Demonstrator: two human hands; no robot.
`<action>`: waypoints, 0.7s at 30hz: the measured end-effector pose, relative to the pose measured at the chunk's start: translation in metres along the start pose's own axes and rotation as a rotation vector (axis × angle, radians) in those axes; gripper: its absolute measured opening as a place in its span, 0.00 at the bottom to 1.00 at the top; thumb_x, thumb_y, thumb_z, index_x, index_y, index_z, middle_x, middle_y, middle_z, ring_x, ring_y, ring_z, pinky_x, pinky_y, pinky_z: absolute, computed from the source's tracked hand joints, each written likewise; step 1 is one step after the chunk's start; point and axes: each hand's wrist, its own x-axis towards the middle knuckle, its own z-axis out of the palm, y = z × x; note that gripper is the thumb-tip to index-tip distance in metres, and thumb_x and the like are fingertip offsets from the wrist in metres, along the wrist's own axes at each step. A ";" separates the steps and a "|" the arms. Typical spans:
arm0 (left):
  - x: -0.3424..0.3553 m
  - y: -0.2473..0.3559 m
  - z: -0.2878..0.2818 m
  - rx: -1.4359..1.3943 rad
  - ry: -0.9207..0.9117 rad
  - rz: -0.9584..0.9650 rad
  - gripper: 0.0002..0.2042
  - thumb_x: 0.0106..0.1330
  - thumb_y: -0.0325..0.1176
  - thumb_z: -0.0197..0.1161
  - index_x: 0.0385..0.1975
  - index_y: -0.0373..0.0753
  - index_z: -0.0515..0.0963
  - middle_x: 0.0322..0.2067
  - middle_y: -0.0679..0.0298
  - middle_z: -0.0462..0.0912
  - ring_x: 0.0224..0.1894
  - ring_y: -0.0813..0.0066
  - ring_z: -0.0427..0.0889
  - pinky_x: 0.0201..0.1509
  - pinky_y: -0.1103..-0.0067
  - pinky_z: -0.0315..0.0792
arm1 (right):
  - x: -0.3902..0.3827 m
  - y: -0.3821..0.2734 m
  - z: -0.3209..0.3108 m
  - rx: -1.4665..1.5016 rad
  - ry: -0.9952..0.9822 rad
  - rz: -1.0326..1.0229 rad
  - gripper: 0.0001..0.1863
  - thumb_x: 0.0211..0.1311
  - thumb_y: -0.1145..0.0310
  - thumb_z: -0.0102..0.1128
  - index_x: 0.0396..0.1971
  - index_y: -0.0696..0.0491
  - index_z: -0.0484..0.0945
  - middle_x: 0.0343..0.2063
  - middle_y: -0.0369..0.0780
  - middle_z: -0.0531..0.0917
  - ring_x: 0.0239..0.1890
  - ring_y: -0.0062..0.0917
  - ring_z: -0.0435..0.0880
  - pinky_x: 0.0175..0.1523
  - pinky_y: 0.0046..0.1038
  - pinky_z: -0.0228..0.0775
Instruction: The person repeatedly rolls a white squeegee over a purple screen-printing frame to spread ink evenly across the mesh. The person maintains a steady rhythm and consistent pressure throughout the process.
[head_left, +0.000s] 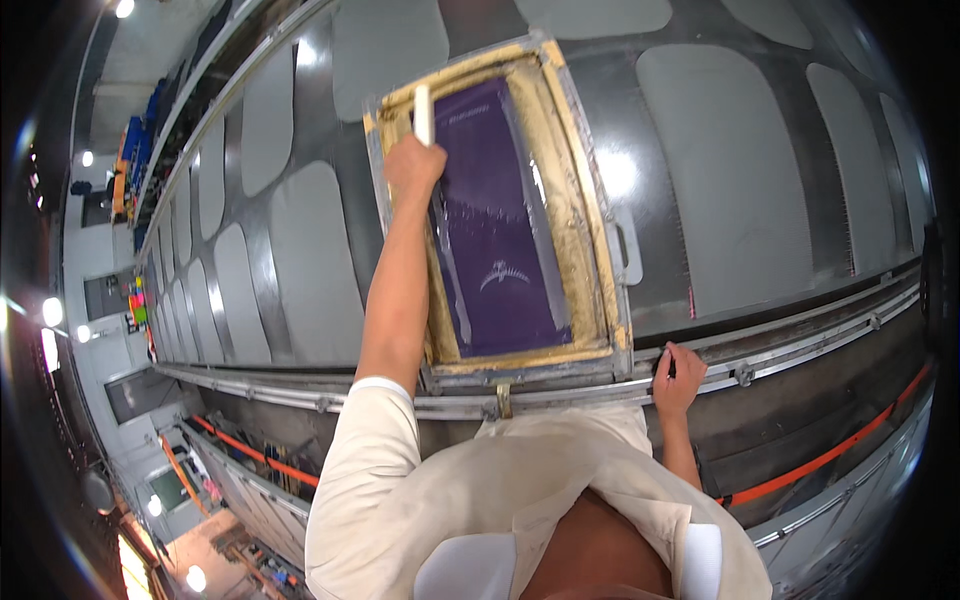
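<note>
Two bare hands reach forward from a pale shirt (590, 450), and the left hand (413, 165) has its fingers clamped round a white bar (423, 110). The bar's lower part is hidden inside that fist; the visible part juts out past the knuckles, away from the person, toward the far left corner of a yellowed frame (460, 73). The bar and fist lie over the left side of the frame, beside the left border of its purple panel (490, 190). The forearm runs up along that same side, covering part of the frame's edge.

The purple panel fills the middle of the frame, to the right of the left fingers, and bears a pale curved motif in its nearer half. The frame lies on a long dark table (640, 240), among rounded grey pieces (720, 170) spread in rows. A pale handle (632, 250) sticks out from the frame's right side, and a brass-coloured clip (503, 400) sits at its near end by a metal rail (800, 353).

The right hand (680, 380) is at this rail, right of the frame's near corner and well apart from the bar. Its fingers are curled, with a dark patch beside them; whether they grip anything, I cannot tell.
</note>
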 end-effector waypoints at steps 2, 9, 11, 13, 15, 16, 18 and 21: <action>-0.021 0.002 0.002 -0.049 -0.028 0.107 0.21 0.56 0.45 0.67 0.39 0.32 0.86 0.37 0.42 0.88 0.43 0.42 0.88 0.49 0.57 0.80 | -0.003 0.003 0.001 -0.014 -0.021 0.016 0.09 0.64 0.73 0.65 0.44 0.51 0.85 0.40 0.40 0.85 0.46 0.36 0.82 0.55 0.39 0.66; -0.141 -0.048 -0.046 -0.118 -0.039 0.078 0.16 0.60 0.43 0.65 0.36 0.34 0.87 0.32 0.44 0.87 0.37 0.41 0.87 0.45 0.55 0.80 | 0.000 0.001 -0.003 0.007 -0.050 -0.029 0.09 0.64 0.72 0.65 0.44 0.51 0.85 0.40 0.37 0.85 0.45 0.33 0.82 0.54 0.37 0.65; -0.162 -0.070 -0.039 -0.037 -0.019 0.016 0.16 0.60 0.43 0.65 0.35 0.35 0.86 0.31 0.45 0.87 0.36 0.42 0.87 0.44 0.55 0.80 | 0.002 -0.001 -0.001 0.001 -0.045 -0.027 0.09 0.64 0.72 0.65 0.44 0.50 0.85 0.40 0.37 0.85 0.45 0.33 0.82 0.54 0.36 0.65; -0.183 -0.079 -0.029 -0.022 -0.008 -0.043 0.15 0.60 0.43 0.66 0.34 0.34 0.86 0.30 0.45 0.87 0.36 0.41 0.87 0.43 0.55 0.80 | 0.002 -0.002 0.000 0.007 -0.031 -0.046 0.09 0.64 0.72 0.66 0.43 0.50 0.85 0.40 0.37 0.86 0.45 0.32 0.82 0.54 0.36 0.65; -0.201 -0.074 -0.019 -0.050 -0.007 -0.052 0.15 0.60 0.43 0.66 0.33 0.34 0.86 0.29 0.44 0.87 0.36 0.41 0.87 0.43 0.55 0.80 | 0.000 0.002 0.002 0.017 -0.021 -0.061 0.08 0.64 0.72 0.66 0.43 0.50 0.85 0.39 0.36 0.86 0.45 0.32 0.83 0.54 0.36 0.65; -0.209 -0.067 -0.016 -0.081 -0.011 -0.035 0.15 0.60 0.43 0.66 0.33 0.35 0.86 0.29 0.44 0.87 0.36 0.40 0.87 0.43 0.55 0.80 | 0.001 0.001 0.000 0.016 -0.023 -0.069 0.08 0.64 0.72 0.66 0.43 0.50 0.85 0.39 0.36 0.86 0.45 0.32 0.83 0.54 0.36 0.65; -0.220 -0.060 -0.013 -0.161 -0.071 0.003 0.15 0.60 0.43 0.66 0.33 0.34 0.86 0.29 0.44 0.86 0.36 0.40 0.87 0.43 0.54 0.80 | 0.005 -0.002 -0.001 0.018 -0.021 -0.082 0.08 0.64 0.72 0.65 0.43 0.50 0.85 0.39 0.36 0.86 0.45 0.31 0.83 0.54 0.35 0.64; -0.238 -0.067 -0.024 -0.238 -0.078 0.011 0.16 0.60 0.43 0.66 0.34 0.34 0.85 0.29 0.43 0.86 0.36 0.40 0.86 0.42 0.54 0.79 | 0.001 0.003 -0.002 0.081 -0.049 -0.078 0.08 0.65 0.71 0.65 0.43 0.50 0.85 0.38 0.36 0.86 0.45 0.31 0.83 0.55 0.36 0.64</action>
